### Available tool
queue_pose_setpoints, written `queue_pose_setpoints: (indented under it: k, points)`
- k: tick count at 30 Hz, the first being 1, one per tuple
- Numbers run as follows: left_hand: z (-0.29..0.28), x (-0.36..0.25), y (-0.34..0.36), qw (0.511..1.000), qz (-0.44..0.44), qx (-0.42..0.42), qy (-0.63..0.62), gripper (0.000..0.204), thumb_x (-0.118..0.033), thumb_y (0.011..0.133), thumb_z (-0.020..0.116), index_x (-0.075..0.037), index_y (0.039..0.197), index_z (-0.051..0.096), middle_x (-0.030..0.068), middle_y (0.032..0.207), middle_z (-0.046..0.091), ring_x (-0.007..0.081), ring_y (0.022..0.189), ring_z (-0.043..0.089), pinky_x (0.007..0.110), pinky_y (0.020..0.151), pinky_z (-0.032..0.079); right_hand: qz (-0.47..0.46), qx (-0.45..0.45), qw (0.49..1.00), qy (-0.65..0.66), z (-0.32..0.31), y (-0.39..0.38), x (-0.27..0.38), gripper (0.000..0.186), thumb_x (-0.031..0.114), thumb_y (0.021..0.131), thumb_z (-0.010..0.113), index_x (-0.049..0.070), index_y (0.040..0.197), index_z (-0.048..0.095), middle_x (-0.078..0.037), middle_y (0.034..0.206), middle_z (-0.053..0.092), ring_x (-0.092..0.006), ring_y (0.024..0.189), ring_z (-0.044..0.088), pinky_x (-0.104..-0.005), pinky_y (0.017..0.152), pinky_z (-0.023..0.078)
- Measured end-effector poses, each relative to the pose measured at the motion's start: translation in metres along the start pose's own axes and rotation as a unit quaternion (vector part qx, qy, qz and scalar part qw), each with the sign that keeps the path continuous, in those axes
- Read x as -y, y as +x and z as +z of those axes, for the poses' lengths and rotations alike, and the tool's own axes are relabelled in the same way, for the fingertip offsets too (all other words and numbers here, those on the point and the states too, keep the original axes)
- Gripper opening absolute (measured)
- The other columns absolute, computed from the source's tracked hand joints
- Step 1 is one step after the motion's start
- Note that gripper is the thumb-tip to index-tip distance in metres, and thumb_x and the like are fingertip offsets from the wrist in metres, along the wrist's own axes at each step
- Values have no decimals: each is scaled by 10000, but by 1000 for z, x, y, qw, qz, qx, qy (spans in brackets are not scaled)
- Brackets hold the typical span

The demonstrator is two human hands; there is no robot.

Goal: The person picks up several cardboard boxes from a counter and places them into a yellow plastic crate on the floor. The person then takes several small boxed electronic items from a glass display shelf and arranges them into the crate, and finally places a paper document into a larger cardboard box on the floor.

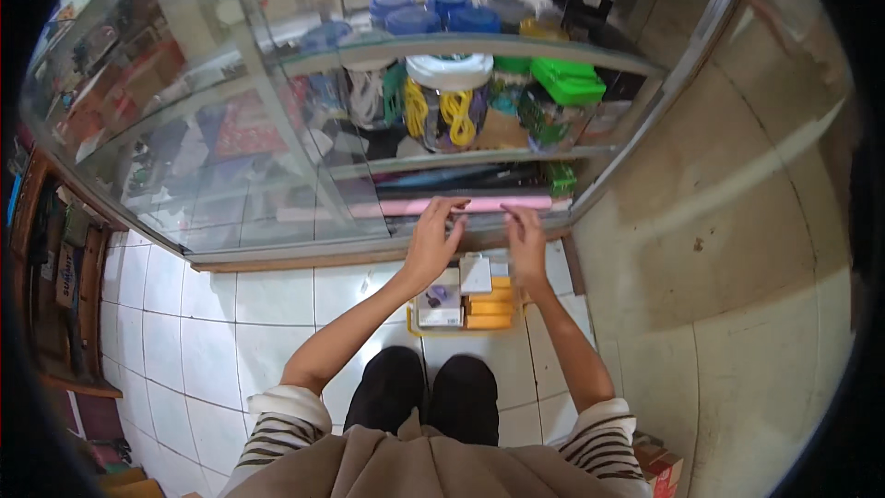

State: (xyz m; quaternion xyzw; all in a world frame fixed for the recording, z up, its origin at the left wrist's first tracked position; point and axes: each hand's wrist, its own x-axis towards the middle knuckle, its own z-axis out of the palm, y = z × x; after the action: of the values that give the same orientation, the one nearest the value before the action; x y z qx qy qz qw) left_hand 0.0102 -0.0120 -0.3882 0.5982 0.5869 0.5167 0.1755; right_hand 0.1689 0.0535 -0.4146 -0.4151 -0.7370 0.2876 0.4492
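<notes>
A long pink roll [487,205] lies along the bottom shelf of a glass cabinet, in front of dark rolls [442,183]. My left hand [431,238] is at the roll's front edge, with the thumb apart from curved fingers. A short way to the right, my right hand [526,242] reaches to the same roll, its fingers loosely bent and slightly blurred. Both look open, though whether the fingertips touch the roll I cannot tell. Below the hands, a yellow tray [470,333] on the floor carries yellow boxes [489,306] and a white box with a purple picture [441,304].
The cabinet's glass pane [267,120] covers its left side. On the middle shelf stand a white-lidded jar with yellow cables [449,101] and a green-lidded container [564,83]. Blue-lidded jars [415,20] stand higher. A bare wall [728,249] closes the right; a wooden shelf [55,286] stands left.
</notes>
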Motion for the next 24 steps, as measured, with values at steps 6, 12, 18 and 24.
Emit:
queue_pose_setpoints:
  k: [6,12,18,24]
  points:
    - [-84,-125,88,967,195,-159,-38,247,-71,810,512,-5,1047,509,102,988,538,171,924,527,282,759,433,-248,-83,963,59,-42,104,166,192,130,852,478,20,986,563,-116,968,535,-217,890,534,-289,752,431]
    - [-108,-129,188,933,206,-279,-92,362,-85,769,528,25,1101,433,168,1083,451,275,1024,446,349,879,360,-247,-85,953,151,-4,200,215,231,147,823,512,4,998,559,-142,925,561,-245,809,572,-307,731,445]
    - [-94,-98,269,921,-98,-373,-57,555,-145,704,552,66,1162,319,230,1175,348,343,1130,314,399,986,220,-176,-63,980,71,63,289,188,345,183,750,550,-18,1030,542,-191,995,564,-301,880,566,-350,784,432]
    - [-99,-78,307,878,-144,-456,-4,588,-153,694,538,52,1189,296,228,1205,338,349,1160,299,401,977,241,-90,4,985,149,104,350,163,473,218,707,562,7,1125,495,-206,1069,542,-327,1010,512,-346,849,401]
